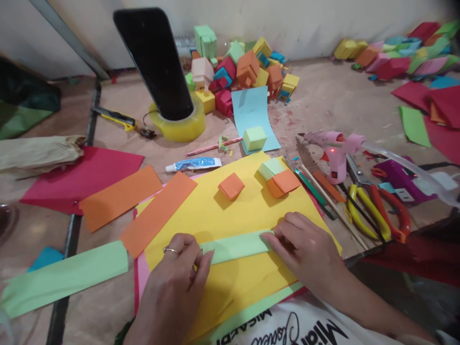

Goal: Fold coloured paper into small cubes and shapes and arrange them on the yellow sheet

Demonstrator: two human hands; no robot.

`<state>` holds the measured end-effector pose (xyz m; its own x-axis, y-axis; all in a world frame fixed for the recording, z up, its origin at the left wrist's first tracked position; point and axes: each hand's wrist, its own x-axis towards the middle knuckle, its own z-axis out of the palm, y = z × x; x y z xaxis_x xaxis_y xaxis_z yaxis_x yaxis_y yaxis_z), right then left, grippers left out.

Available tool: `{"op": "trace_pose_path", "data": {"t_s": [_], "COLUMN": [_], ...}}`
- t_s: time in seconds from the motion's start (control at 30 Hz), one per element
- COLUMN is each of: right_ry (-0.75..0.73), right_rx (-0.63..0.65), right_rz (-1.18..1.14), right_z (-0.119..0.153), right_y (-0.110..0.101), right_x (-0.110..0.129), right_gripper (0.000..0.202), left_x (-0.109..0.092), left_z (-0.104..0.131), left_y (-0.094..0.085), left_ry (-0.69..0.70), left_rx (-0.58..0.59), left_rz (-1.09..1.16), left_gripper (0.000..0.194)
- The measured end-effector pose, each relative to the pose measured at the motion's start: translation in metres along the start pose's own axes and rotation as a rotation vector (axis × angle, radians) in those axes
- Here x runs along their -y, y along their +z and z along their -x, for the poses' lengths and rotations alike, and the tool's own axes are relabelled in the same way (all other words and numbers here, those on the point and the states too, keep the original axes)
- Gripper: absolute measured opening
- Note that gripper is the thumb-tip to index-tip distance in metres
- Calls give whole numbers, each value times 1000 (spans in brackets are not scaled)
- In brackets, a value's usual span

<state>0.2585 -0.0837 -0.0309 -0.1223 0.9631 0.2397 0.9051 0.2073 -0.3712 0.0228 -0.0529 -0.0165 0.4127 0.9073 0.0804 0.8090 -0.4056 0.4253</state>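
Observation:
A narrow light green paper strip [235, 247] lies across yellow paper [247, 282]. My left hand [181, 273], with a ring on one finger, pinches the strip's left end. At the strip's right end my right hand [302, 247] grips it between thumb and fingers. Beyond the strip sit a small orange paper cube [231, 186] and, farther right, an orange paper box [283, 183] against a light green one [271, 168]. Several coloured sheets are stacked under the yellow one.
Orange strips [158, 213] and a wider green strip [68, 278] lie left. A phone [154, 62] stands in a tape roll [179, 124]. At right are a pink glue gun [336, 153], scissors and pliers [370, 215]. Paper boxes [247, 69] pile up behind.

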Motion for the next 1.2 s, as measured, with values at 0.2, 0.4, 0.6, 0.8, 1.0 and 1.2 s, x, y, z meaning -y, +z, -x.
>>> {"op": "trace_pose_path", "data": {"t_s": [0.2,0.4,0.6,0.8,1.0,1.2], "right_ry": [-6,-53,-496,-751,-624,-539], "right_rx": [10,-131,-155,78,97,-46], "right_rz": [15,98,106,98,5,-38], "right_z": [0,-1,-7,-4,14,27], "right_y": [-1,4,1,-3,-8,-11], "right_x": [1,3,11,6,-12,-15], "right_gripper": [32,15,22,25,29,34], "left_x": [2,6,1,-12,-4,12], "left_z": [5,9,7,10,24,40], "left_y": [5,7,4,-3,-20,-16], "left_ry": [-1,161,571,571,589,476], "left_rx": [9,-7,152,154,31,-13], "left_rz": [-49,-237,-348,-472,-497,-382], "left_gripper": [31,29,44,43,39,36]}}
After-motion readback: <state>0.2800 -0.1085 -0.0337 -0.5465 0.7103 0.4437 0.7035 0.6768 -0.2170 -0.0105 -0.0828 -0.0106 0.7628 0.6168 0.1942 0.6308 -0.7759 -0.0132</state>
